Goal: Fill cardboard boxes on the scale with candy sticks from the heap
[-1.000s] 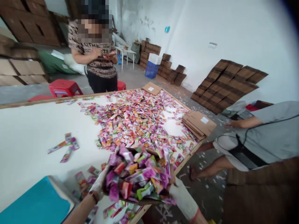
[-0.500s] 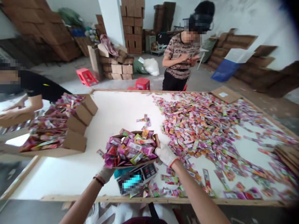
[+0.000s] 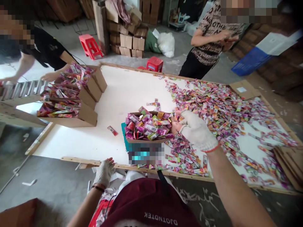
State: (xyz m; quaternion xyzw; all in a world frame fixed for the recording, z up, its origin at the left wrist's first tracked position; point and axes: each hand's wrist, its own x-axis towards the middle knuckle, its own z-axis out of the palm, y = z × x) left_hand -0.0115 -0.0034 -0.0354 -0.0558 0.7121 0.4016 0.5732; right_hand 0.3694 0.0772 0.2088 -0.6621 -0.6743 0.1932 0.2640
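Note:
A cardboard box (image 3: 151,141) filled with small purple, pink and green snack packets (image 3: 151,125) sits on a digital scale (image 3: 146,153), whose teal platform edge (image 3: 125,136) shows at the left. My right hand (image 3: 195,130), in a white glove with bare fingertips, is by the box's right end with its fingers apart; whether a fingertip still touches the cardboard, I cannot tell. At the table's front edge my left hand (image 3: 104,171), gloved the same way, is open, holds nothing and stands apart from the box.
Loose packets (image 3: 208,110) heap over the table's right half. Filled boxes (image 3: 87,115) stand at the left beside a roller conveyor (image 3: 23,90), where a person (image 3: 47,47) works. Another person (image 3: 208,41) stands behind the table. Flattened cardboard (image 3: 288,164) lies at right.
Both hands have released the box, which now rests on the scale. My left hand has drawn back to the table edge; my right has opened. The view has tilted down.

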